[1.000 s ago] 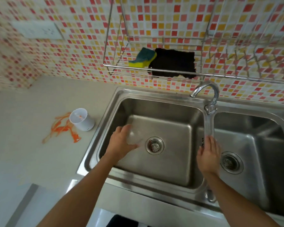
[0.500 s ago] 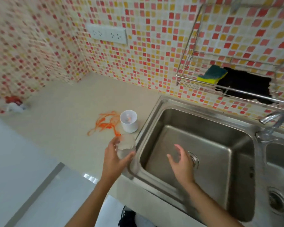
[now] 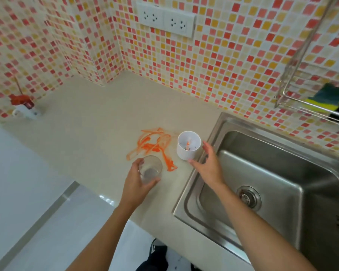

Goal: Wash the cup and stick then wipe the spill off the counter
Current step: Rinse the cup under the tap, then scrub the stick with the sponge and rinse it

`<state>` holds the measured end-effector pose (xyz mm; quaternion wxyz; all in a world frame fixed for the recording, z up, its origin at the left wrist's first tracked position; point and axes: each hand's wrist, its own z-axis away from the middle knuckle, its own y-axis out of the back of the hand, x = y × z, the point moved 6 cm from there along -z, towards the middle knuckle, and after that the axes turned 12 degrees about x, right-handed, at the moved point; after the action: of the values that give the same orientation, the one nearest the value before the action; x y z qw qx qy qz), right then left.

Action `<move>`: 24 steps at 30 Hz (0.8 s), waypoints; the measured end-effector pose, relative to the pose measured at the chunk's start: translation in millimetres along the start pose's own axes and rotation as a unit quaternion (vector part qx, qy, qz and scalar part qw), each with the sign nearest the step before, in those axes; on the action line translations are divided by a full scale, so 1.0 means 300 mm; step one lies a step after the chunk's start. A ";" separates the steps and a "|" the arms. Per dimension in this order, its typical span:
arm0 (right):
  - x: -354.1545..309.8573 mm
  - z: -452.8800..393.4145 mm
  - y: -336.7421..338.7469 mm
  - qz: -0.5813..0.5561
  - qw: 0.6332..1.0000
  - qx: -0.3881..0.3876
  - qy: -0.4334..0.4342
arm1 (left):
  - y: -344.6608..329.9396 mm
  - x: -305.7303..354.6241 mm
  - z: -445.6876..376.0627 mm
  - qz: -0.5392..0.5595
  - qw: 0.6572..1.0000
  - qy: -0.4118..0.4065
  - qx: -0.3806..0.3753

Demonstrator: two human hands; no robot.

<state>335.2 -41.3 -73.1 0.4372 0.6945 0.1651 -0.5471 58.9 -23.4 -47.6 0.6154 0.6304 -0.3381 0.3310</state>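
Observation:
My left hand [image 3: 137,182] grips a clear glass cup [image 3: 150,169] upright, low over the beige counter [image 3: 82,133], just below the orange spill [image 3: 153,146]. My right hand [image 3: 207,163] is open with fingers spread, its thumb and fingertips right beside a white cup [image 3: 188,145] that stands on the counter between the spill and the sink [image 3: 266,173]. Small orange and white bits lie inside the white cup. I cannot make out a stick.
A wire rack [image 3: 309,89] on the tiled wall at right holds a yellow-green sponge [image 3: 327,97] and a dark cloth. A white and red object [image 3: 24,106] lies at the far left of the counter. Two wall sockets [image 3: 165,21] sit above.
My left hand has carried the glass cup out of the sink basin to the counter near the spill. My right hand left the tap and reached across to the white cup.

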 end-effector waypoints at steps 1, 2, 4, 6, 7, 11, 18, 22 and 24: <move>-0.007 0.001 -0.013 -0.008 1.000 0.000 0.002 | -0.002 -0.008 -0.006 0.001 1.000 0.000 -0.006; -0.014 0.004 -0.025 -0.014 1.000 0.001 0.003 | -0.002 -0.016 -0.010 0.003 1.000 0.002 -0.011; -0.028 0.013 -0.042 -0.024 1.000 0.004 0.002 | -0.001 -0.025 -0.016 0.004 1.000 0.002 -0.022; -0.034 0.019 -0.053 -0.036 0.999 0.014 -0.003 | 0.000 -0.035 -0.019 0.009 0.999 0.006 -0.038; -0.033 0.019 -0.056 -0.037 0.999 0.019 -0.006 | 0.002 -0.039 -0.017 0.016 0.999 0.014 -0.044; -0.029 0.026 -0.065 -0.035 0.999 0.029 -0.014 | 0.052 -0.042 -0.031 0.058 0.998 0.023 -0.018; -0.002 0.049 -0.067 -0.020 0.998 0.038 -0.035 | 0.126 -0.008 -0.130 0.055 0.996 -0.004 0.064; 0.012 0.055 -0.066 -0.004 0.998 0.044 -0.040 | 0.142 0.041 -0.182 -0.020 0.990 -0.065 0.123; 0.010 0.053 -0.064 -0.002 0.998 0.051 -0.041 | 0.120 0.093 -0.215 -0.016 0.989 -0.094 0.112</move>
<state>312.8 -43.6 -84.2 0.4061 0.6924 0.1201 -0.5842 44.4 40.1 -2.9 0.5117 0.7290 -0.3448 0.2965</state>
